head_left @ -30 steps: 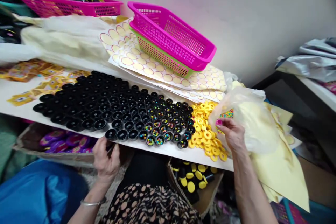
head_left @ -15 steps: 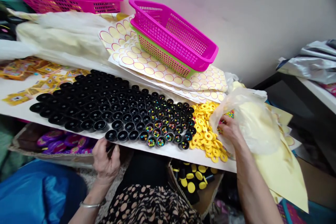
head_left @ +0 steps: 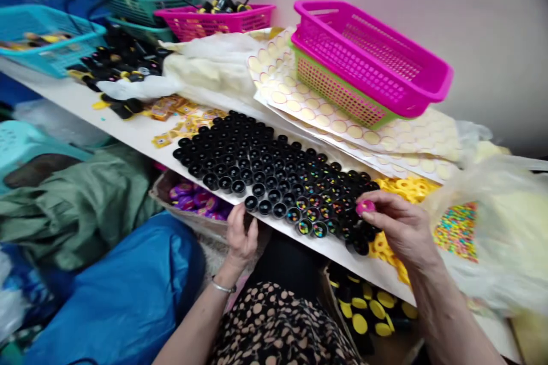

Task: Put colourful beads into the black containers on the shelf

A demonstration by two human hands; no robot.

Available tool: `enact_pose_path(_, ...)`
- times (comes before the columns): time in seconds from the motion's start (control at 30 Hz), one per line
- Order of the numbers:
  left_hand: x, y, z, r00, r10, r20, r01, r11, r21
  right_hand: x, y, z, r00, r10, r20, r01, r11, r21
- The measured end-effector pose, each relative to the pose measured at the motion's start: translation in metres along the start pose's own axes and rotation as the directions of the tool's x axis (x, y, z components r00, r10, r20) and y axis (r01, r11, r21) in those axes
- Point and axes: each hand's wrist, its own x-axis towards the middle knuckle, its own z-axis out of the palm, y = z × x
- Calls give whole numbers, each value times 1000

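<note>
Many small black round cups point(head_left: 257, 154) stand packed in rows on a white shelf point(head_left: 141, 134). Those at the right end hold coloured candy beads. My right hand point(head_left: 402, 228) hovers over these filled cups with fingers pinched together; what they hold is too small to name. My left hand point(head_left: 240, 236) rests on the shelf's front edge, fingers curled against the nearest cups. A clear plastic bag point(head_left: 492, 228) with coloured beads point(head_left: 458, 231) lies to the right, beside a heap of yellow rings point(head_left: 406, 188).
Stacked pink and green baskets point(head_left: 368, 63) sit on sticker sheets point(head_left: 342, 125) at the back. Teal and pink baskets point(head_left: 47, 40) stand far left. Below the shelf are a box of yellow-capped black items point(head_left: 368, 313), purple pieces point(head_left: 192, 202) and a blue bag point(head_left: 124, 296).
The view has swung left. My right hand has come out of the plastic bag and moved left over the filled cups. My left hand has stayed at the shelf edge.
</note>
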Motion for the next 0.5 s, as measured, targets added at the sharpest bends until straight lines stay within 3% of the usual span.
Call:
enact_pose_path(0.07, -2, -1, -1, 1000, -14, 20, 14, 1000, 0, 16, -4, 31, 980, -66, 187, 87, 990, -110)
enact_pose_path(0.17, -3, -1, -3, 1000, -8, 21, 8, 1000, -14, 36, -7, 64, 889, -197, 414, 328, 903, -277)
enact_pose_path(0.33, -1, 0, -5, 1000, 7, 27, -6, 1000, -15, 53, -16, 88, 754, -165, 636, 599, 570, -562)
enact_pose_path(0.5, -2, -1, -5, 1000, -3, 26, 4, 1000, -19, 54, -26, 102, 662, -100, 743, 739, 250, -625)
